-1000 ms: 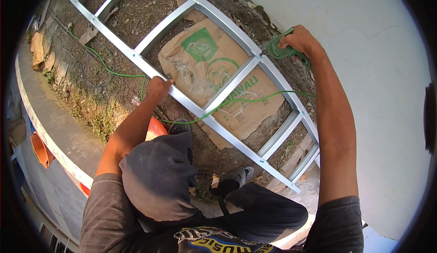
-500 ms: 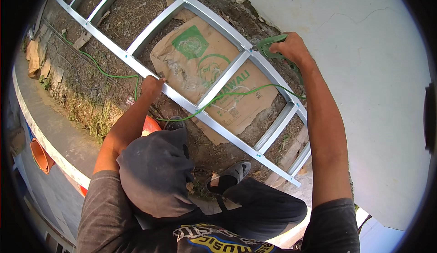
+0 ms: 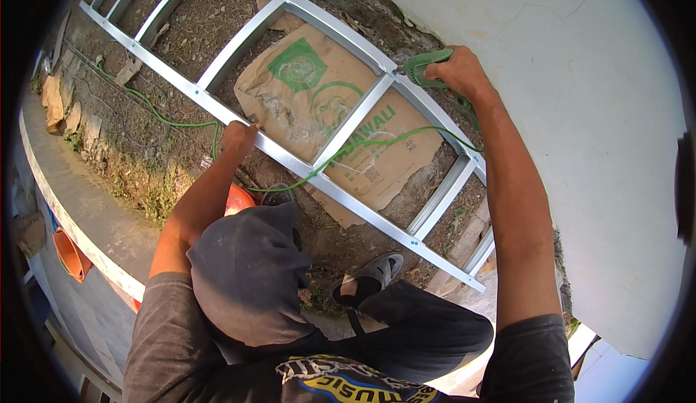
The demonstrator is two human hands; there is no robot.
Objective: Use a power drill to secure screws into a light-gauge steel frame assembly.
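Observation:
A ladder-like frame of silver metal channels [image 3: 348, 211] slants across the view, with small blue-green screw heads at several joints. My right hand [image 3: 464, 75] is wrapped round the handle of a green power drill [image 3: 423, 67]. The drill's nose meets the far rail, where a crosspiece joins it. My left hand [image 3: 238, 139] is closed on the near rail, its fingertips partly hidden by the metal.
Under the frame, a brown paper sack [image 3: 290, 95] with green print lies on the soil. A green cord [image 3: 174, 122] crosses the near rail. A pale wall [image 3: 565, 113] borders the right; a concrete ledge [image 3: 119, 225] curves along the left. An orange container [image 3: 71, 254] sits beyond it.
The frame appears slightly turned and shifted in view, its upper part a little to the left. Both hands keep their holds, and the drill stays at the same joint.

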